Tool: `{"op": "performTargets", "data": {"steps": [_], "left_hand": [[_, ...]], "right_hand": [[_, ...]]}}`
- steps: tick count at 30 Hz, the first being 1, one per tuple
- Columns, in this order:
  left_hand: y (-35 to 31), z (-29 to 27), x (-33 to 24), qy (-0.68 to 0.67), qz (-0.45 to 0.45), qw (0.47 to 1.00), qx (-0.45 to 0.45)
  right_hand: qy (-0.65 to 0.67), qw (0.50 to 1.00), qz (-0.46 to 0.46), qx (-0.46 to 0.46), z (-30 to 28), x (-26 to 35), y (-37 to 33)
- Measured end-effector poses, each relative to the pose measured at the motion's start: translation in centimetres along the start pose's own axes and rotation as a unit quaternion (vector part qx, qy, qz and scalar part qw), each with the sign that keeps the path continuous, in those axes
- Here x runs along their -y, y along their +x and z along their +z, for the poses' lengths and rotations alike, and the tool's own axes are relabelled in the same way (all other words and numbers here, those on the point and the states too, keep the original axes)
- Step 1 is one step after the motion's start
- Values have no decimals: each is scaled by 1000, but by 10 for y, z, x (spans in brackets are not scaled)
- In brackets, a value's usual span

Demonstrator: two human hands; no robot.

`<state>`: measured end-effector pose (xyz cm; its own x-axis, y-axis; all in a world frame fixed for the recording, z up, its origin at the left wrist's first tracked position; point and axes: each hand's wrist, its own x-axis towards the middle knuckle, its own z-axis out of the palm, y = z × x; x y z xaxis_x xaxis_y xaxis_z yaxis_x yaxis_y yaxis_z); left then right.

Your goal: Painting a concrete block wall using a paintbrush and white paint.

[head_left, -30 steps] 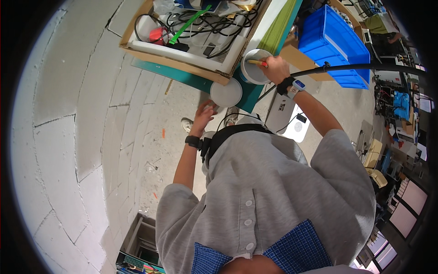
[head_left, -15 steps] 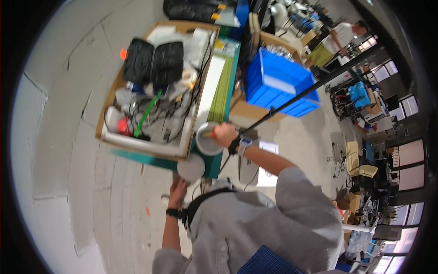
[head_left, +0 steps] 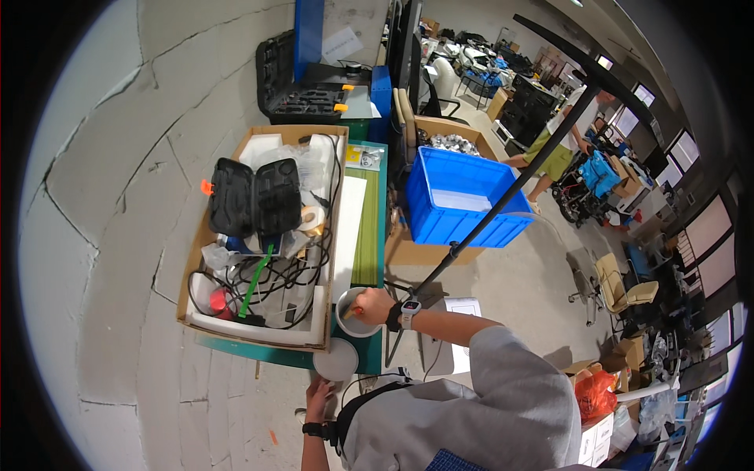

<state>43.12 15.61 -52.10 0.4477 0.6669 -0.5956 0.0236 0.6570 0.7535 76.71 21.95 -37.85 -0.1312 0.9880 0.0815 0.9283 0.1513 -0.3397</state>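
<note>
My right hand [head_left: 372,305] is closed over a white round tub [head_left: 342,323] at the front corner of the green table. Its fingers grip a small orange-handled tool [head_left: 353,312] that reaches into the tub; the tool's far end is hard to make out. Just nearer to me, a flat white round lid [head_left: 335,359] lies level at the table's edge. My left hand [head_left: 318,395] pinches the lid's near rim with its fingertips, the thumb partly hidden.
Left of the tub stands a cardboard box [head_left: 186,282] with cables and an open black case [head_left: 255,196]. A blue crate [head_left: 463,224] stands at right, with a black pole [head_left: 503,200] slanting across it. Another person [head_left: 550,153] stands farther back.
My view has tilted up, so the table, box and both hands sit lower in the picture. The right hand still holds the tool in the tub, and the left stays by the lid.
</note>
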Motion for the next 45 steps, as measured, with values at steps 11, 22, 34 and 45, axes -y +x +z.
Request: {"op": "performTargets", "data": {"steps": [11,22,34,45], "left_hand": [[-21,-6,0,-50,58,997,10],[-71,38,-96,296,209,932,11],[-23,107,-119,417,204,854,234],[-15,116,-119,398,224,858,235]], "right_hand": [[1,990,26,136,-12,0,-2],[-9,995,82,64,-15,4,19],[19,995,48,89,-14,15,1],[45,984,-22,169,-34,-6,3]]}}
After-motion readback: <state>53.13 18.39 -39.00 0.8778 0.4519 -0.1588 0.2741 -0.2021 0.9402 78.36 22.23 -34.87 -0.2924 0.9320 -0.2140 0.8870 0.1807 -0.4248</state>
